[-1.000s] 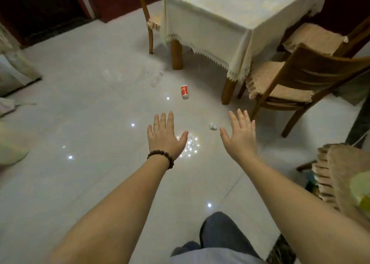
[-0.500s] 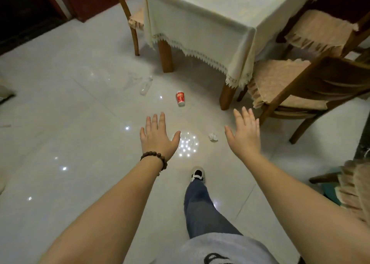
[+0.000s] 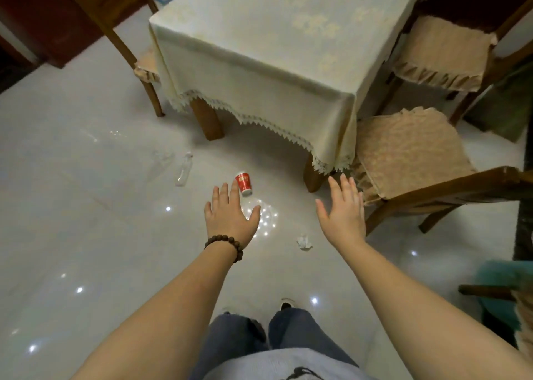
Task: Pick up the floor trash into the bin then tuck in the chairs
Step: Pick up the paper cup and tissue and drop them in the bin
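We hold both hands out over the floor (image 3: 86, 235), fingers straight and spread, palms down, gripping nothing. Our left hand (image 3: 230, 215), with a bead bracelet (image 3: 223, 242) at the wrist, hangs just near of a red cup (image 3: 244, 183) that lies on its side on the tiles; in this view the fingertips come close to the cup, and we cannot tell whether they touch it. Farther left lies a clear bottle (image 3: 183, 169), also on its side. A crumpled paper (image 3: 304, 241) sits on the floor between our forearms, near our right wrist. Our right hand (image 3: 343, 212) hovers near the bench's (image 3: 288, 48) near right leg. The bench wears a cream cloth with a lace edge. One chair (image 3: 409, 154) stands pulled out at its right, another chair (image 3: 441, 50) farther back, and a third chair (image 3: 138, 48) at the far left. Our legs and one shoe show at the bottom edge.
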The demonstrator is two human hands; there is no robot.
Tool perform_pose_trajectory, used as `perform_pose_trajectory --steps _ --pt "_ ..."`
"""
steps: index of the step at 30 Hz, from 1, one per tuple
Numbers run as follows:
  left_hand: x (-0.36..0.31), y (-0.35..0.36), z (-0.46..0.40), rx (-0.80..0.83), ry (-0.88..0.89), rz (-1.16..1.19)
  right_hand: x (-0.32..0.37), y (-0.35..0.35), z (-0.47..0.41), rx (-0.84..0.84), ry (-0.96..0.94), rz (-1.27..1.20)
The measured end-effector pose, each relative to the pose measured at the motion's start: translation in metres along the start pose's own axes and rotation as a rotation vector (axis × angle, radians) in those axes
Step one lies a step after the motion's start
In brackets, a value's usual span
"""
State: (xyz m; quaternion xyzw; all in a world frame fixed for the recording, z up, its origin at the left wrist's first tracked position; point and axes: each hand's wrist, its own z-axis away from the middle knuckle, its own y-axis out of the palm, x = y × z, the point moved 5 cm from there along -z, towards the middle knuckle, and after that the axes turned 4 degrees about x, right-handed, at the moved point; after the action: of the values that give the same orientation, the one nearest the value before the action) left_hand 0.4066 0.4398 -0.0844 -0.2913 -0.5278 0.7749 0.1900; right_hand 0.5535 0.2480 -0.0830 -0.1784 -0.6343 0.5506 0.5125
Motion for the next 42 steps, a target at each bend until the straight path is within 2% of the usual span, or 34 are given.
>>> perform_pose_trajectory --steps 7,17,24,32,42 --pt "-0.002 -0.009 -0.100 0.052 0.115 -0.037 0.004 0.022 -0.061 -0.065 0.126 -0.030" --pt "0.036 0.000 -0.246 0.211 0.369 -0.128 0.050 0.097 -0.118 -0.148 0.450 -0.089" --pt "0.062 0.032 -0.296 0.303 0.483 -0.185 0.069 0.160 -0.131 -0.162 0.582 -0.162" --pt "0.094 0.178 -0.320 0.406 0.551 -0.241 -0.023 0.294 -0.111 -0.136 0.663 -0.172" --pt "0.136 0.444 -0.422 0.373 0.693 -0.284 -0.220 0.553 -0.112 0.002 0.753 -0.120"
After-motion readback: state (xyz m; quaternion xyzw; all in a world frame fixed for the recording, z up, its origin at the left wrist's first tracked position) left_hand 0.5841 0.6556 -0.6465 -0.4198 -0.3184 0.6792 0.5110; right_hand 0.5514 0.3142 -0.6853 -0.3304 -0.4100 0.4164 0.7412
